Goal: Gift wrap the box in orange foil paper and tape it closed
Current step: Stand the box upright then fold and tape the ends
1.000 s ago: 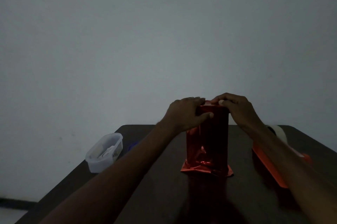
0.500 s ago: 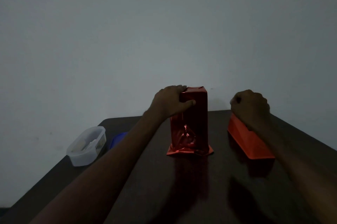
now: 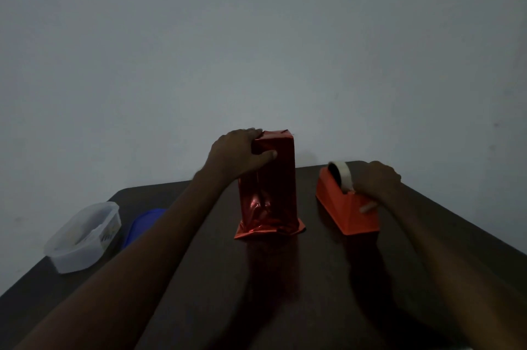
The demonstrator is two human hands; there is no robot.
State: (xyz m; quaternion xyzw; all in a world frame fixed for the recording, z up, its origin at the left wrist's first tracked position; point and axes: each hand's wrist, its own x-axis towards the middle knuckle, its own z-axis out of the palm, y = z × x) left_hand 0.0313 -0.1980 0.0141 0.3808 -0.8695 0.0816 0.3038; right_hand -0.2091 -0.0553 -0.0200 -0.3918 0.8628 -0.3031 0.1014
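Mid-table, toward the far edge: box (image 3: 267,181) upright, foil round its sides, bottom flaps splayed loose. Left hand (image 3: 238,155) grips its top left corner, thumb across the front. Right hand (image 3: 375,182) curled on the dispenser (image 3: 346,207) near the right edge; whether it pinches tape, cannot tell. Taping the ends looks left to do

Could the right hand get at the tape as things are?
Probably yes. The right hand already rests on the orange dispenser, beside the tape, and nothing lies between them. The left hand holds the wrapped box, well apart.
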